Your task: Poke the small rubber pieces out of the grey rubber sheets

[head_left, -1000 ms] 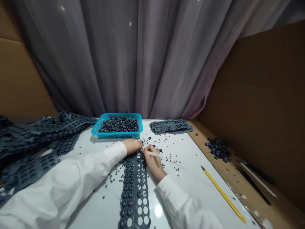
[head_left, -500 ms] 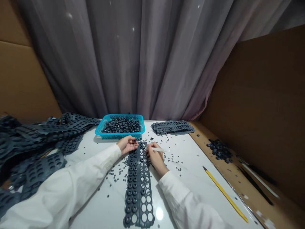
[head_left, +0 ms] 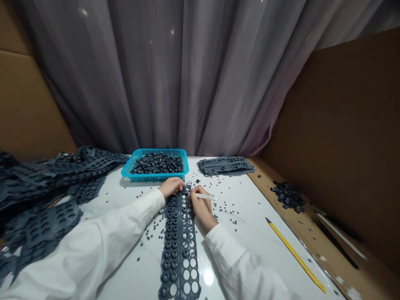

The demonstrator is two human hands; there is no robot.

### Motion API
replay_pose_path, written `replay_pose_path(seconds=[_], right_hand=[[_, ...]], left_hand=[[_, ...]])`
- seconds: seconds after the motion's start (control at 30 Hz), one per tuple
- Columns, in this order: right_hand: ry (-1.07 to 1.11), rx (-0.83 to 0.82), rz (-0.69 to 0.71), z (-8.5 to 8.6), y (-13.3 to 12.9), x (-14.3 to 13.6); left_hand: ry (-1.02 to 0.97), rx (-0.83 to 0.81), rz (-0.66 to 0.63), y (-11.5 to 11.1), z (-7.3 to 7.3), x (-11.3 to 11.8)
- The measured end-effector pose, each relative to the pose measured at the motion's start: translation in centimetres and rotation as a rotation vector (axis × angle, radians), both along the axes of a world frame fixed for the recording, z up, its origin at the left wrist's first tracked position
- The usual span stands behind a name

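A long dark rubber strip (head_left: 180, 233) with rows of round rings and punched holes lies lengthwise in front of me. On its left half most rings are in place; many holes on the right half show white table through them. My left hand (head_left: 171, 187) is at the strip's far end, fingers curled and closed on its top edge. Pinched in my right hand (head_left: 201, 204) is a thin white stick-like tool (head_left: 206, 196), its tip at the strip's upper right holes. The fingers partly hide that tip.
A blue basket (head_left: 124, 171) of dark rubber rings stands behind the strip. Flattened dark strips (head_left: 226, 166) lie at back right, a heap of perforated sheets (head_left: 56, 216) at left. Right are a yellow pencil-like tool (head_left: 295, 254), a dark pile (head_left: 287, 196) and black tweezers-like tool (head_left: 336, 243). Small discs litter the table.
My left hand has moved right and turned from palm partly up to fingers curled over the strip's far end. My right hand keeps the white tool near the same holes.
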State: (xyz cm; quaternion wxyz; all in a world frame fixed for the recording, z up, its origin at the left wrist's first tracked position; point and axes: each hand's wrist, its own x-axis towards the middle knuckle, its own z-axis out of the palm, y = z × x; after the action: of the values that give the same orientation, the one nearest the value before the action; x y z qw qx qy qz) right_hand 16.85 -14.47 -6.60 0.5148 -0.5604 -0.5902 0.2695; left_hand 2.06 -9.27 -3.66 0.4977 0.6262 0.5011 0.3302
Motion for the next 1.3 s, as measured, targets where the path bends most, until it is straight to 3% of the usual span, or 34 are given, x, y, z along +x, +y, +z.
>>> replay_pose_path(seconds=[0.17, 0.33, 0.5, 0.63, 0.77, 0.87, 0.93, 1.03, 1.17, 1.3], right_hand=[[-0.028, 0.012, 0.0, 0.1, -0.1, 0.0], [-0.046, 0.017, -0.008, 0.1, -0.2, 0.1], [-0.057, 0.015, -0.004, 0.1, -0.3, 0.1], [-0.038, 0.017, -0.001, 0.1, -0.3, 0.1], [0.008, 0.023, 0.016, 0.2, -0.6, 0.3], [0.075, 0.015, 0.034, 0.4, -0.8, 0.5], [0.147, 0.002, 0.037, 0.6, -0.8, 0.7], [0.239, -0.008, 0.033, 1.1, -0.7, 0.9], [0.291, -0.011, 0.041, 1.9, -0.9, 1.4], [0.317, -0.032, 0.06, 2.1, -2.2, 1.9]], left_hand=[[0.274, 0.304, -0.204, -0.3, 0.6, 0.0], [0.442, 0.438, -0.357, 0.8, 0.5, 0.2], [0.464, 0.528, -0.326, 1.4, -0.3, -0.5], [0.447, 0.567, -0.296, 0.6, -0.4, -1.6], [0.44, 0.637, -0.198, -3.1, 0.0, -2.5], [0.405, 0.647, -0.46, -8.7, -0.2, -2.8], [0.431, 0.744, -0.648, -12.8, -0.7, -2.9], [0.59, 0.886, -0.662, -17.2, -1.6, -2.7], [0.706, 1.035, -0.584, -18.7, -1.9, -2.5], [0.599, 0.851, -0.56, -20.7, -0.7, -3.1]])
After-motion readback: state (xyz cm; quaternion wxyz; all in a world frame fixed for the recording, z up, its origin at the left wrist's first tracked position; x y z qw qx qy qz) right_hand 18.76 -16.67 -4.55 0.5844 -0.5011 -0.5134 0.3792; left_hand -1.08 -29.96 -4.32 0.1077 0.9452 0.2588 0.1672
